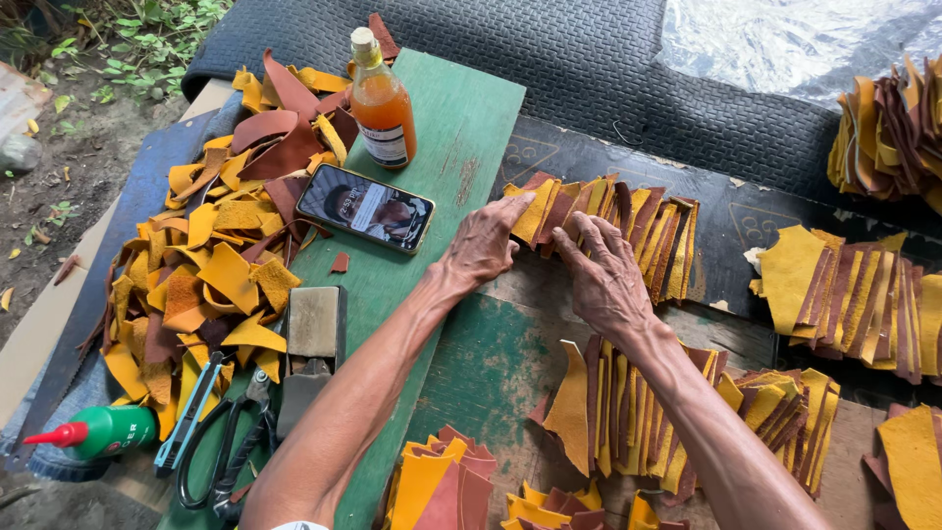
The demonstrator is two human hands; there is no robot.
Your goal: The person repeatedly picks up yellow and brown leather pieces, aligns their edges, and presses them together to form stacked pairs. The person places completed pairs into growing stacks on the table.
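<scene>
My left hand (483, 245) lies flat with its fingertips on the left end of a fanned row of yellow and brown leather strips (628, 228). My right hand (601, 277) rests beside it, fingers spread over the same row. Neither hand grips anything. Below my right forearm lies another fanned row of strips (628, 417).
A heap of yellow and brown leather scraps (211, 265) fills the left side. On the green board (471, 118) stand an orange-liquid bottle (381, 103) and a phone (365, 207). A metal block (314, 322), scissors (235, 442) and a green glue bottle (98, 432) lie lower left. More strip rows (854, 294) lie right.
</scene>
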